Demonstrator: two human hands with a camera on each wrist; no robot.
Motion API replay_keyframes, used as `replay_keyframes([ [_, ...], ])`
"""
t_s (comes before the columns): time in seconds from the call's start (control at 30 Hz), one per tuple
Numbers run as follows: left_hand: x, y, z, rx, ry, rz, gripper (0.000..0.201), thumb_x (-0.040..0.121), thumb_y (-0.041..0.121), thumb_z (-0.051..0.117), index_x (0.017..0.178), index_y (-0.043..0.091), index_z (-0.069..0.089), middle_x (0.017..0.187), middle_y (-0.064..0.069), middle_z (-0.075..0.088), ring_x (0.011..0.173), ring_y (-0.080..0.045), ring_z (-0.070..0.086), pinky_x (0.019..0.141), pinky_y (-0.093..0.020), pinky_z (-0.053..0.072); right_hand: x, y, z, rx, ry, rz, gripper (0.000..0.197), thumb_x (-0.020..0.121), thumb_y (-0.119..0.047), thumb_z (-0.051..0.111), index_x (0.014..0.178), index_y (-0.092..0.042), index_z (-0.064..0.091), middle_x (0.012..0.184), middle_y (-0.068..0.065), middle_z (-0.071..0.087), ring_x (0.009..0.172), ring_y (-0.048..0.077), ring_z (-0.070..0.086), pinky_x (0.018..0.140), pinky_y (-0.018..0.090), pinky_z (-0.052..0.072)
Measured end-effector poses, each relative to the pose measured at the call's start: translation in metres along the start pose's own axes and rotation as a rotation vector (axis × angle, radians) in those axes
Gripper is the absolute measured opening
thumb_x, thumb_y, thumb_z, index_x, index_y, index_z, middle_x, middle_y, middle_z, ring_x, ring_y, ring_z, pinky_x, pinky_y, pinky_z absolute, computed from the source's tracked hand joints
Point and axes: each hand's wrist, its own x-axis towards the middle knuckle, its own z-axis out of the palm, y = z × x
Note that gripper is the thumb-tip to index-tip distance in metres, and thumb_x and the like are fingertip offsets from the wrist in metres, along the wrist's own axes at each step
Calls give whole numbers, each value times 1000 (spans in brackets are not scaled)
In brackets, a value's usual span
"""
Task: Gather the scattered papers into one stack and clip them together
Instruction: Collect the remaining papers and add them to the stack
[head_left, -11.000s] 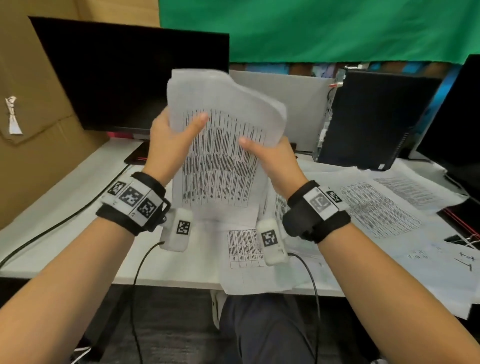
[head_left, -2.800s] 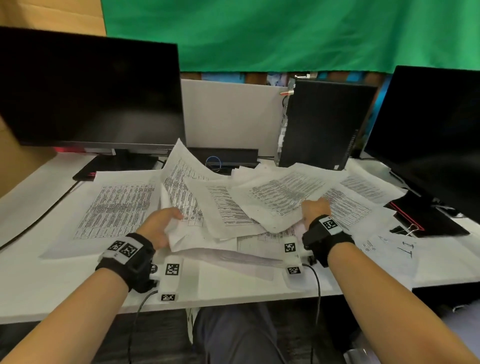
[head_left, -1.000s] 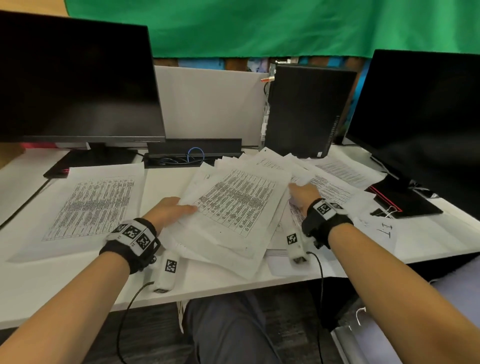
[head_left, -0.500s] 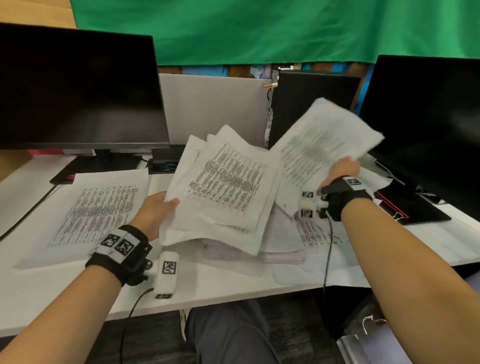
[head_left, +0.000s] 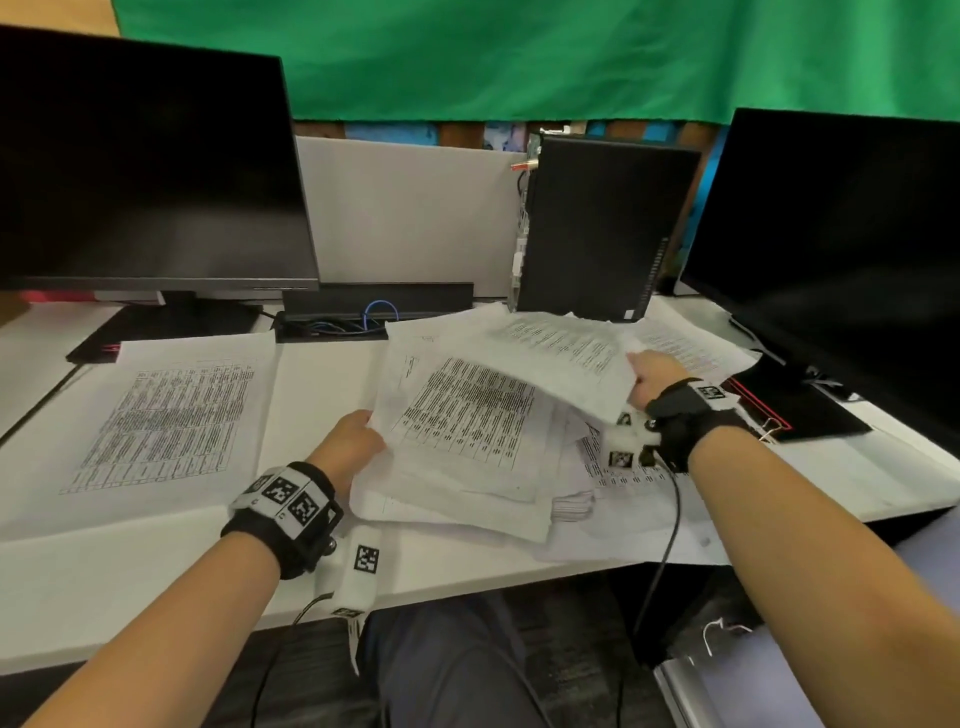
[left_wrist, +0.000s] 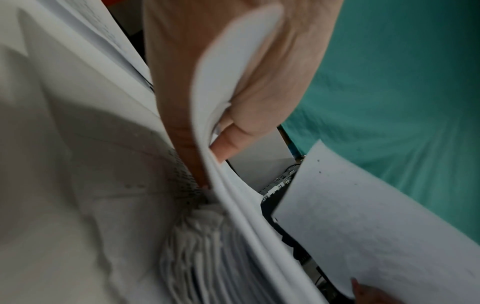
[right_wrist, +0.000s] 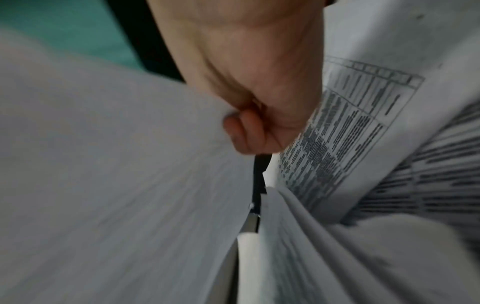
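Note:
A loose pile of printed papers (head_left: 462, 426) lies mid-desk, its left edge lifted. My left hand (head_left: 350, 441) grips that edge, thumb on top and fingers under several sheets (left_wrist: 221, 185). My right hand (head_left: 649, 376) pinches a separate bundle of sheets (head_left: 561, 358) by its right edge and holds it low over the pile; the right wrist view shows curled fingers (right_wrist: 246, 131) clamped on that paper (right_wrist: 116, 174). One printed sheet (head_left: 166, 415) lies apart at the left. More sheets (head_left: 691, 343) lie behind my right hand. A binder clip (head_left: 771, 428) sits by the right monitor's base.
Two dark monitors (head_left: 145, 156) (head_left: 841, 249) flank the white desk (head_left: 104, 582). A black computer tower (head_left: 597, 228) and a cable tray (head_left: 374, 306) stand at the back. A black folder (head_left: 800, 410) lies at the right.
My right hand has swung its raised bundle down and left, onto the pile. My left hand still holds the pile's left edge, now lower.

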Motion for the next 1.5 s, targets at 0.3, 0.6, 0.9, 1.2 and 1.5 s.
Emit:
replay_keyframes([
  [0.3,-7,2,5,-60,43,-36,22,98,7,37,97,0,58,102,-18,64,77,-21,60,68,-27,46,-23,36,82,-648,-54,-127,37,98,-5,42,134,3,47,137,22,52,121,36,54,99,39,45],
  [0.6,17,-27,-195,246,744,-254,69,82,33,63,138,1,39,135,-24,48,120,-43,48,100,-52,42,10,66,76,-663,-268,26,105,75,-22,83,149,-8,10,142,14,45,125,39,51,99,47,48],
  [0.9,-5,-58,-230,613,636,-410,74,72,45,76,121,-6,52,114,-25,61,98,-40,60,82,-40,50,11,66,72,-871,-254,-57,111,75,-9,82,152,1,2,150,18,38,137,35,39,113,38,31],
  [1.2,-6,7,-144,505,693,277,26,94,6,48,117,-3,58,119,-25,60,114,-40,52,96,-41,40,22,70,66,-816,-305,-94,108,60,-24,92,143,-3,26,138,12,53,127,33,51,107,50,43],
  [1.5,-37,74,-81,139,411,639,29,95,19,56,123,11,58,115,2,63,102,-13,59,88,-30,46,77,100,47,-661,-328,-54,140,21,-61,93,137,-10,32,135,6,58,119,29,58,104,49,47],
])
